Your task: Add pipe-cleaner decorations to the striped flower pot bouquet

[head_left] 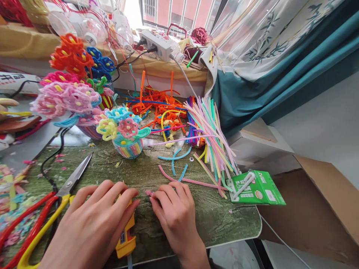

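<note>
My left hand [92,220] rests palm down on the green table [218,220], its fingers lying over a yellow glue gun [126,239]. My right hand [175,213] lies beside it with the fingers curled over the end of a pink pipe cleaner [149,193] that pokes out by my fingertips. A longer pink pipe cleaner [193,182] runs off to the right on the table. Yellow-handled scissors [70,183] lie just left of my left hand.
Pipe-cleaner flower pots [126,130] stand behind my hands, with more flower bunches [67,97] to the left. A heap of loose pipe cleaners [207,127] lies at the back right. A green carton [255,188] sits at the table's right edge, a cardboard box [322,209] beyond it.
</note>
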The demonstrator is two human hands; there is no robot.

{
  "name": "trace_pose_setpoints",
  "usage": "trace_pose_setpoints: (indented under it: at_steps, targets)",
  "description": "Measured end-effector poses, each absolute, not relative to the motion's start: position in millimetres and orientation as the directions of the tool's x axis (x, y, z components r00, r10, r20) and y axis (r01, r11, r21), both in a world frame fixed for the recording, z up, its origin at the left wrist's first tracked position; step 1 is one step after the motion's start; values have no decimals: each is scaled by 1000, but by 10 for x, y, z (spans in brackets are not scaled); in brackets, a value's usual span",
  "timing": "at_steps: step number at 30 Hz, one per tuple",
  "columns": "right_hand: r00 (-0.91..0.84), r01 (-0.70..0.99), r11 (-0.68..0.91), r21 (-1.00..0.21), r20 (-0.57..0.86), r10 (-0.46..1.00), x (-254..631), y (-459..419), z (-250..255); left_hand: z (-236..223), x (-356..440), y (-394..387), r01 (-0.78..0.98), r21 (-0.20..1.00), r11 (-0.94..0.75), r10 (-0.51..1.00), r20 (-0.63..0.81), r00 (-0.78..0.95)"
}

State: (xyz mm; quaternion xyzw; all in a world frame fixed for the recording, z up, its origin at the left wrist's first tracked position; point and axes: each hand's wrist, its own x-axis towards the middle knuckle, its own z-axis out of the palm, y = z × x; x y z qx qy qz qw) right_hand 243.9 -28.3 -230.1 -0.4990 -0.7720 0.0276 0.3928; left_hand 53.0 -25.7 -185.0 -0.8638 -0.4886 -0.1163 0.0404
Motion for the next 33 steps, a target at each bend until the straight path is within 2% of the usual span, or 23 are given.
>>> trace_pose_setpoints:
  at_steps: [8,17,28,33]
  targets:
    - [-69,651,406,-642,482,874,2535,-329,-2280,-1829,494,-250,849,65,-524,831,256,493]
    - [-144,687,464,-559,521,841,2518,-333,-2292,-1858,496,-232,841,80,-535,825,264,500]
    - [-122,713,454,-534,543,831,2500,-310,-2327,-1851,513,-249,845,86,-528,826,283,488]
    - [-91,690,432,-580,523,847,2515,-311,-2335,-1868,489,-240,840,113,-531,828,283,484]
